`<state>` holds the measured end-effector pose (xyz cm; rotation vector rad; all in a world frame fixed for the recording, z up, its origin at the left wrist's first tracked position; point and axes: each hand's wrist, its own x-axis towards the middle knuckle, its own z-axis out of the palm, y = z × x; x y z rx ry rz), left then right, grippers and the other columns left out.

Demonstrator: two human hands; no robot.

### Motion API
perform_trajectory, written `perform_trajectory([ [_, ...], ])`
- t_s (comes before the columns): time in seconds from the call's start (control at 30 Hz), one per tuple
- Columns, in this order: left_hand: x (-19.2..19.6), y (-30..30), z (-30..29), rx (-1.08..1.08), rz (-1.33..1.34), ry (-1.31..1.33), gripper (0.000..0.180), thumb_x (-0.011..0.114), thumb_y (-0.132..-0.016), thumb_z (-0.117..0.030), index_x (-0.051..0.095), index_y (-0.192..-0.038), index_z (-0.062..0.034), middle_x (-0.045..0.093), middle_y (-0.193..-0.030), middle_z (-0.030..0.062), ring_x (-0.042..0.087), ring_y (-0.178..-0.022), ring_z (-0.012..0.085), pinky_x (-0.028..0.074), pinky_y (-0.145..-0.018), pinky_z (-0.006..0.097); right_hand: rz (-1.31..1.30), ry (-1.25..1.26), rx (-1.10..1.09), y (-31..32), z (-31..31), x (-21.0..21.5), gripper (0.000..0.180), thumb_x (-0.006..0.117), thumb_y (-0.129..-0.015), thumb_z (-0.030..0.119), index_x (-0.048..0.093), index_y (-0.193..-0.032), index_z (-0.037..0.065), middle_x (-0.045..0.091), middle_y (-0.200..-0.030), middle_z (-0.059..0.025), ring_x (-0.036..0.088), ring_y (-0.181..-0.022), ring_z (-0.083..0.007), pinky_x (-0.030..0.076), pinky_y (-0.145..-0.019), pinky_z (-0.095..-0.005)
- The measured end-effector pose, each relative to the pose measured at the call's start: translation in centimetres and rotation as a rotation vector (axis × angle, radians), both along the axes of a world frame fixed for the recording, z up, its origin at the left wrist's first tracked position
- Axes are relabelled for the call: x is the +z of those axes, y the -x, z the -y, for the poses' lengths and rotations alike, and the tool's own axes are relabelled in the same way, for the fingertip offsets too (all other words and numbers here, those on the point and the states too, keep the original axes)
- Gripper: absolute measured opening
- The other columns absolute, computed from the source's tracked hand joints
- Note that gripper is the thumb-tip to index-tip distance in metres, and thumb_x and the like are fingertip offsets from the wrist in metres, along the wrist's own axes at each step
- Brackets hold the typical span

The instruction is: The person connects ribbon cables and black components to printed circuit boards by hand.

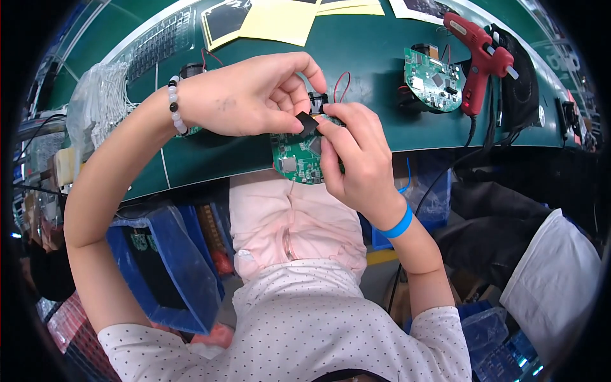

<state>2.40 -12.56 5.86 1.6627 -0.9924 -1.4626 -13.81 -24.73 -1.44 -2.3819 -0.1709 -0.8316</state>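
Note:
A green circuit board (298,164) with a black round part at its far side lies at the near edge of the green table, under both hands. Between my hands is a small black square piece (308,124), tilted above the board. My left hand (264,95), wearing a beaded bracelet, pinches its left corner between thumb and fingers. The right hand (358,149), with a blue wristband, has thumb and index finger closed at the piece's right side. A red wire loop (344,87) rises behind the right fingers. My hands hide part of the board.
Another green board (434,79) stands at the right beside a red glue gun (480,60) with its cable. Yellow sheets (280,22) lie at the back. A bundle of white wires (102,95) and a clear plastic tray (162,44) are at the left. Blue bins (172,267) stand below the table.

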Motion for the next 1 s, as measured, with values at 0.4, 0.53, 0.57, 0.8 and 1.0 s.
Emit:
perform_trajectory([
  [0.4,0.8,-0.1,0.3,-0.023,0.133,0.047,0.044,0.055,-0.076,0.012,0.033,-0.110,-0.0044,0.040,-0.106,0.0075,0.047,-0.071,0.0075,0.044,-0.062,0.018,-0.048,-0.049,0.009,0.2,0.0,0.0,0.029,0.061,-0.066,-0.004,0.059,-0.095,-0.004,0.056,-0.103,-0.0171,0.056,-0.094,-0.0356,0.048,-0.079,-0.0399],
  [0.53,0.6,-0.6,1.0,-0.037,0.120,-0.004,0.042,0.053,-0.077,0.012,0.033,-0.110,-0.0044,0.040,-0.105,0.0071,0.046,-0.071,0.0077,0.043,-0.061,0.019,-0.067,-0.087,0.009,0.2,0.1,-0.1,0.031,0.060,-0.067,-0.006,0.059,-0.097,-0.003,0.057,-0.106,-0.0168,0.057,-0.095,-0.0357,0.046,-0.083,-0.0413],
  [0.57,0.6,-0.8,1.2,-0.057,0.143,-0.010,0.041,0.052,-0.078,0.011,0.033,-0.111,-0.0046,0.040,-0.105,0.0073,0.046,-0.071,0.0080,0.043,-0.059,0.019,-0.074,-0.088,0.006,0.3,0.1,0.0,0.031,0.060,-0.067,-0.006,0.059,-0.097,-0.003,0.057,-0.106,-0.0168,0.057,-0.095,-0.0357,0.046,-0.083,-0.0413],
  [0.8,-0.3,-0.9,1.4,-0.179,0.297,0.138,0.045,0.050,-0.077,0.015,0.030,-0.113,-0.0038,0.040,-0.105,0.0092,0.050,-0.069,0.0100,0.041,-0.053,0.019,-0.077,-0.014,0.067,0.3,0.5,0.1,0.034,0.066,-0.065,-0.002,0.058,-0.098,-0.006,0.053,-0.108,-0.0198,0.053,-0.098,-0.0388,0.049,-0.080,-0.0412],
  [1.0,-0.5,-1.1,2.3,-0.261,0.224,0.130,0.049,0.053,-0.074,0.017,0.029,-0.112,-0.0028,0.042,-0.105,0.0112,0.051,-0.065,0.0111,0.042,-0.052,0.020,-0.092,-0.032,0.086,0.4,1.1,-0.2,0.036,0.065,-0.064,-0.003,0.058,-0.099,-0.007,0.051,-0.111,-0.0217,0.053,-0.101,-0.0401,0.049,-0.082,-0.0427],
])
